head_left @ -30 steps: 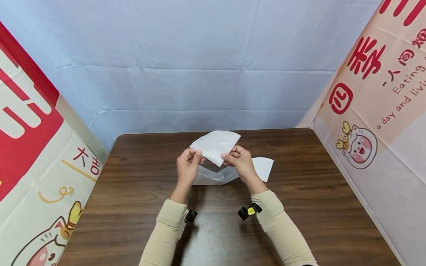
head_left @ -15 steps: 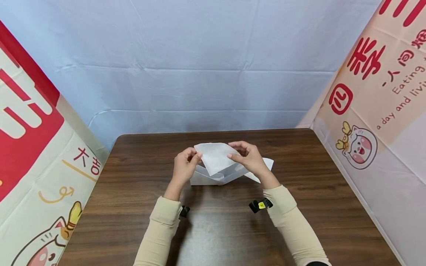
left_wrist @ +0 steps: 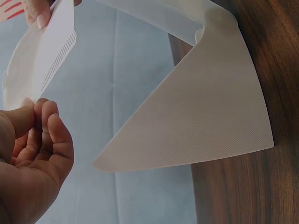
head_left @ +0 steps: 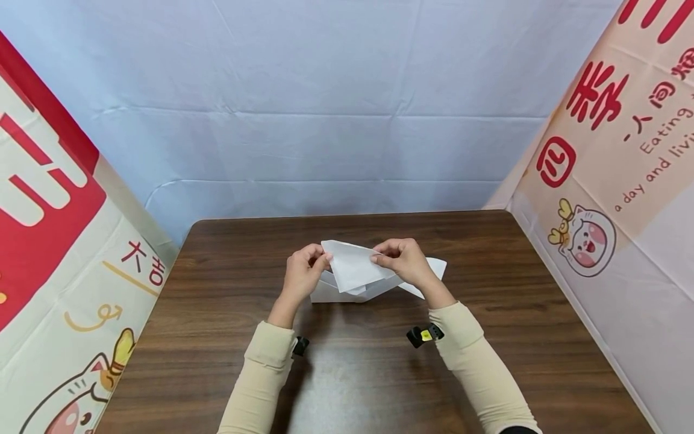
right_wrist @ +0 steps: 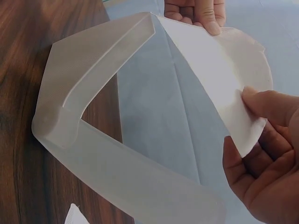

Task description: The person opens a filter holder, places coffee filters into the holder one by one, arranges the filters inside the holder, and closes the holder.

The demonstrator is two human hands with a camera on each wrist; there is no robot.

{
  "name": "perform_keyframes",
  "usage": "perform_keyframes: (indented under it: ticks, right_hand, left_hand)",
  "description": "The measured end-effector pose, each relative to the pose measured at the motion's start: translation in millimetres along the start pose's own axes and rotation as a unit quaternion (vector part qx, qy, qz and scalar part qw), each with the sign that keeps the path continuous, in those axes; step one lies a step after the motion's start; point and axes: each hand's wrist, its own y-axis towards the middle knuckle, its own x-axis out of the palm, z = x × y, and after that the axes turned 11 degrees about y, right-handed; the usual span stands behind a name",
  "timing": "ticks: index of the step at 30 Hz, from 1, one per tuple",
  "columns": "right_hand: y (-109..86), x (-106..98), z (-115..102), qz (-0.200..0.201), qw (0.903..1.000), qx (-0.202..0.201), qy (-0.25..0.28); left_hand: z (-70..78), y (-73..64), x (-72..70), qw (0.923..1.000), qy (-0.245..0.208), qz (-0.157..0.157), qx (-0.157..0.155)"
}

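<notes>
Both hands hold a white cone-shaped paper coffee filter (head_left: 355,268) over a translucent V-shaped filter holder (head_left: 327,293). My left hand (head_left: 303,271) pinches the filter's left corner between thumb and fingers. On the opposite edge, the thumb and fingers of my right hand (head_left: 408,263) pinch the paper. A crimped seam runs along the filter (left_wrist: 44,53) in the left wrist view. The holder (right_wrist: 135,161) has a ribbed outer wall and two sides spreading from a rounded corner, and in the head view the filter hides part of it.
Another white filter paper (head_left: 437,269) lies on the brown wooden table (head_left: 228,337), right of the holder and partly behind the right hand. A pale cloth (head_left: 325,120) hangs behind the table, with printed cloths (head_left: 585,157) at the sides.
The filter has come down and tilted, its lower tip now overlapping the holder. My right hand has shifted right along the paper's edge, uncovering more of the holder.
</notes>
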Motion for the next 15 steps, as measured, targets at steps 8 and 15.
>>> perform_keyframes:
  ticks: [8,15]
  right_hand:
    - [-6.3,1,-20,-0.004,1.0000,-0.001,-0.003]
    - [2.7,-8,8,0.013,0.9998,0.003,0.014]
  left_hand:
    - [-3.3,-1.6,-4.8,0.9997,-0.012,0.022,0.005]
    - [-5.2,-9.8,-19.2,0.9976,-0.048,0.045,-0.020]
